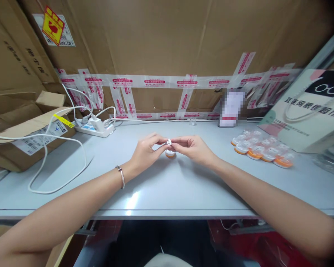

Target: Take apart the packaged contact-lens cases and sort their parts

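Observation:
My left hand [148,150] and my right hand [192,147] meet above the middle of the pale grey table [167,189]. Both pinch one small white piece [169,142] between their fingertips. Just under them a small round white and orange container [170,153] rests on the table. A metal bangle [121,176] circles my left wrist. The fingers of both hands are curled close together.
Several more orange-based round containers [263,148] lie in a cluster at the right. A white paper bag [308,111] leans behind them. A power strip [93,128] with white cables sits at the back left beside cardboard boxes [25,129]. A taped cardboard wall stands behind.

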A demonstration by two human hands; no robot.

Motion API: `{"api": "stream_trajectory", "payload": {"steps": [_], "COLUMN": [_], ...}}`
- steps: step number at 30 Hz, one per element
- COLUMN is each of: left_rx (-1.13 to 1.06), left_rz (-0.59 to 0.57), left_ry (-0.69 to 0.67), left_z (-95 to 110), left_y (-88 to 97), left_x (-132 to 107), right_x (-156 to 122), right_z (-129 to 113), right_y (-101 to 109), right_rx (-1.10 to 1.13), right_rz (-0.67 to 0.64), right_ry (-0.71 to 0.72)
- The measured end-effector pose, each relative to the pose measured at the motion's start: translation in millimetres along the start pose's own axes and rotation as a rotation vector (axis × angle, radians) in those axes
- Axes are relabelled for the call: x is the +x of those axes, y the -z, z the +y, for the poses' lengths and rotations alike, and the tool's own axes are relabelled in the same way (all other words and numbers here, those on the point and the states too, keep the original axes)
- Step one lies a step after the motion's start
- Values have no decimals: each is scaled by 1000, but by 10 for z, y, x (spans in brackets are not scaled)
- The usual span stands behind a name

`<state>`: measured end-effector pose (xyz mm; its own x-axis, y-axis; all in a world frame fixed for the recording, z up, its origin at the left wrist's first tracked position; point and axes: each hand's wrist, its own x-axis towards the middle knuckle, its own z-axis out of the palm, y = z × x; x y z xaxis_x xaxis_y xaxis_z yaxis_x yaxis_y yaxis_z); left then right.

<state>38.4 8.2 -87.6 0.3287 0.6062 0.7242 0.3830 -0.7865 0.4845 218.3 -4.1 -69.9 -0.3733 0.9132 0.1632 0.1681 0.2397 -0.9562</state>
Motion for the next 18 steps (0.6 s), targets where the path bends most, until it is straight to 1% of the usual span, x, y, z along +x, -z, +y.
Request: {"api": "stream_trajectory", "payload": {"steps": [5,10,15,18], "left_rx": [17,43,146,213], "left_rz": [-10,-12,-53,-71], "left_ry": [-18,-87,-189,-223], "left_z": [9,6,-32,-53], "left_y": [-7,-14,-35,-45], "left_x": [-8,-16,-37,-39], "right_x": [-6,-4,38,49], "right_z": [-15,26,84,103], "right_y": [-15,-37,-8,-12], "right_rx": [-18,-48,-9,-52], "right_rz": [17,25,55,70], "right_ry": [-24,-7,-35,-29]}}
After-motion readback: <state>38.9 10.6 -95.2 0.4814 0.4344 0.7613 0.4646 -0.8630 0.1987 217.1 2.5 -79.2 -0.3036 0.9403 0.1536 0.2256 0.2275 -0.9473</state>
